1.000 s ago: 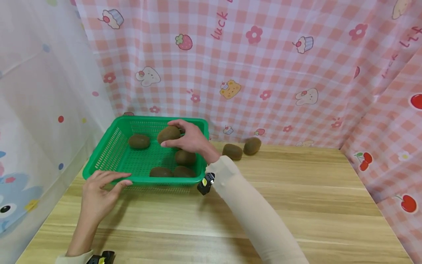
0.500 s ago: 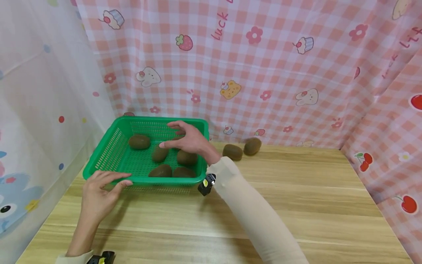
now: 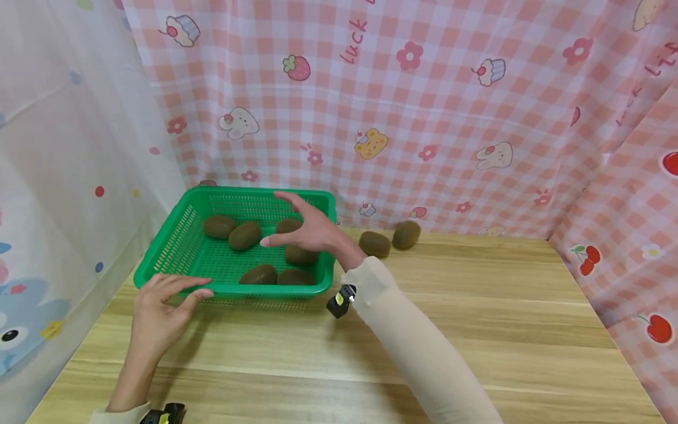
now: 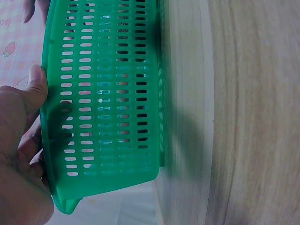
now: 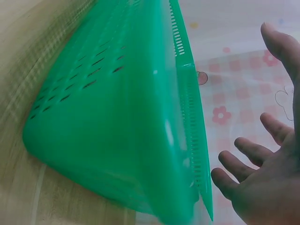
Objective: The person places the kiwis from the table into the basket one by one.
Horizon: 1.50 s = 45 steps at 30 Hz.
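Pink gingham cloth point(image 3: 339, 112) behind green basket point(image 3: 222, 290) and two kiwis point(image 3: 374, 244) beside it

"luck" point(image 3: 353, 41) on pink checked cloth point(image 3: 339, 106)

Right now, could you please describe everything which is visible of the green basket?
The green basket looks like plastic: rectangular, with slotted walls, rounded corners, a perforated floor and a wide rim. It stands upright on the wood-look tabletop, toward the left, near the checked curtain. Kiwis lie inside it. The left hand holds its near rim by the left corner; the right hand is above its right part.
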### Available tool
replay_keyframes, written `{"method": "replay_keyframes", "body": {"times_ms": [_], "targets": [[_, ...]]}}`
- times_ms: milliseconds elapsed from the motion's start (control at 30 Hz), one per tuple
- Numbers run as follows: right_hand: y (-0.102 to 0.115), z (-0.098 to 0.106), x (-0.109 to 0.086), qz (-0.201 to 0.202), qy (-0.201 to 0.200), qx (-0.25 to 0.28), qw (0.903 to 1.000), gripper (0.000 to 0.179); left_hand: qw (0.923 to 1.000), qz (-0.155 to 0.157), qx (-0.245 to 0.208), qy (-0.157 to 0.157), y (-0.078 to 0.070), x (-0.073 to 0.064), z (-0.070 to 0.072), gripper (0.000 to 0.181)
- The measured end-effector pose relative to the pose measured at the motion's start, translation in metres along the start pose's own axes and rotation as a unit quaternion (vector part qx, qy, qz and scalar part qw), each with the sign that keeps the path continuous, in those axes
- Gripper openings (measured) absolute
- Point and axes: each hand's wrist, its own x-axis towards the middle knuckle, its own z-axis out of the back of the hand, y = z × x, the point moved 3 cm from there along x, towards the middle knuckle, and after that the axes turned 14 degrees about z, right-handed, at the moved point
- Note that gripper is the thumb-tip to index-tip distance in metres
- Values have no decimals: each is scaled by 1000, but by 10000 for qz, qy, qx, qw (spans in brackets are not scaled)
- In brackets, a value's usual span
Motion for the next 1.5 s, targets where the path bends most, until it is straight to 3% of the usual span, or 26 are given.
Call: {"method": "replay_keyframes", "body": {"times_ms": [167, 433, 633, 1067, 1500], "targets": [[-2, 4, -8, 35, -31, -12, 10000, 100, 10000, -13, -43, -46, -2, 0, 0, 30], [-2, 9, -21, 536, 32, -198, 9984, 102, 10000, 9, -40, -38, -1, 0, 0, 30], [-4, 10, -32, 693, -19, -369, 9969, 103, 10000, 73, -33, -17, 0, 0, 2, 30], [-12, 20, -57, 592, -543, -441, 9958, 105, 10000, 8, -24, -76, 1, 0, 0, 30], [-28, 27, -77, 841, -1059, -765, 9879, 111, 10000, 3, -52, -71, 1, 1, 0, 30]]}}
